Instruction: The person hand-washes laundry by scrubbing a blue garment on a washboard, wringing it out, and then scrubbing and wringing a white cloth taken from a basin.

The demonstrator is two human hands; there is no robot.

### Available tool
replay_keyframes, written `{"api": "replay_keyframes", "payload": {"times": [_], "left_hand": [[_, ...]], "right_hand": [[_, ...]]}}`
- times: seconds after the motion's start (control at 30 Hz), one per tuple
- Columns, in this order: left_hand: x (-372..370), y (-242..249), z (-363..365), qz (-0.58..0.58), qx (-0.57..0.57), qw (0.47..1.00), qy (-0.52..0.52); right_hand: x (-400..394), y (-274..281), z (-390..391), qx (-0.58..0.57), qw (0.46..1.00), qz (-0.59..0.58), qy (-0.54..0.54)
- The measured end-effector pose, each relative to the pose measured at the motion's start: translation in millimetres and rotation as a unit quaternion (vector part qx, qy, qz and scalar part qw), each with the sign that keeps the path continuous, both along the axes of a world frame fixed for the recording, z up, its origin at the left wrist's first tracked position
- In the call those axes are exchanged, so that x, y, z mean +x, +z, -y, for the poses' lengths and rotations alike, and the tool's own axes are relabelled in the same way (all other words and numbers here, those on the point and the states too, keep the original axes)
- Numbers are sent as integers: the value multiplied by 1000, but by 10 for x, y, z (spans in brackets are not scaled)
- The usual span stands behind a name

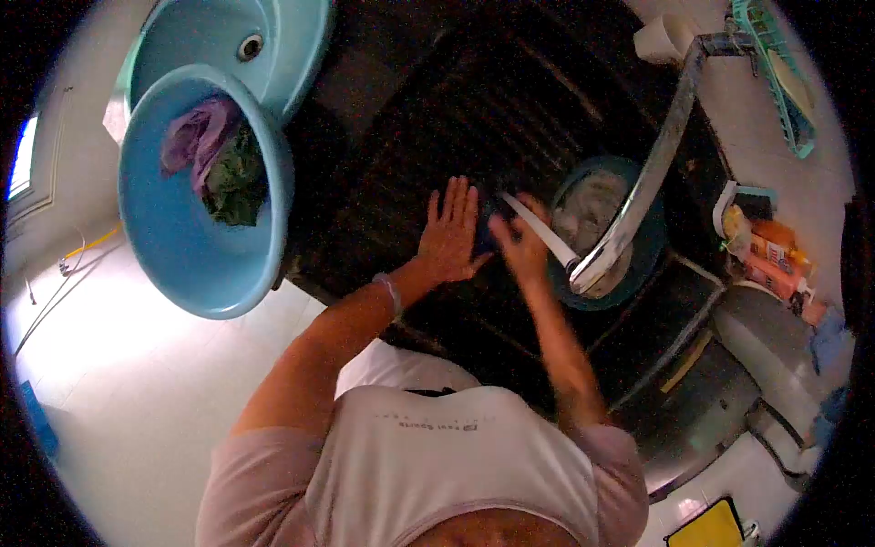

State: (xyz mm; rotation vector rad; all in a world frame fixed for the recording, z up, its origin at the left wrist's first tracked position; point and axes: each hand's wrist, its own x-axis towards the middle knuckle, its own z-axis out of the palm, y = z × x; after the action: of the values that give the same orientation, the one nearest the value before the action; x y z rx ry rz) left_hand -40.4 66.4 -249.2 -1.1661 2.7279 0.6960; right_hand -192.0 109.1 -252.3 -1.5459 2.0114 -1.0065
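Note:
My left hand [447, 230] lies flat, palm down and fingers stretched, over the dark ribbed surface [428, 118]. Close on its right, my right hand [522, 244] is blurred by motion, and its grip cannot be made out. Between the hands shows a dark bluish patch [486, 239], perhaps wet cloth; its edges are lost in shadow. From the metal faucet pipe [652, 178] a pale straight streak [544, 233], which looks like running water, reaches past my right fingers. Just right of that hand stands a dark teal basin [649, 251] with pale greyish contents [597, 202].
At the left edge of the dark surface sits a blue tub [173, 260] holding purple cloth [202, 137] and a green bundle [237, 178]. Behind it is a turquoise washbasin [196, 36]. Orange packets [775, 255], a white cup [663, 39] and a green rack [775, 82] stand right.

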Motion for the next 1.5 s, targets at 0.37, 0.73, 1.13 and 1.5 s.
{"api": "replay_keyframes", "payload": {"times": [0.37, 0.73, 1.13, 1.5], "left_hand": [[25, 17, 57, -48, 26, 997, 47], [-202, -117, -66, 71, -45, 996, 12], [-65, -191, -170, -40, -29, 999, 19], [-69, 344, -173, -18, -201, 977, -63]], "right_hand": [[-350, -479, 1064, 54, 953, -287, -80], [-266, -599, 960, -7, 972, -212, -101], [184, -427, -102, -201, 969, -142, 37], [-1645, -555, 1497, -98, 968, 93, 213]]}}
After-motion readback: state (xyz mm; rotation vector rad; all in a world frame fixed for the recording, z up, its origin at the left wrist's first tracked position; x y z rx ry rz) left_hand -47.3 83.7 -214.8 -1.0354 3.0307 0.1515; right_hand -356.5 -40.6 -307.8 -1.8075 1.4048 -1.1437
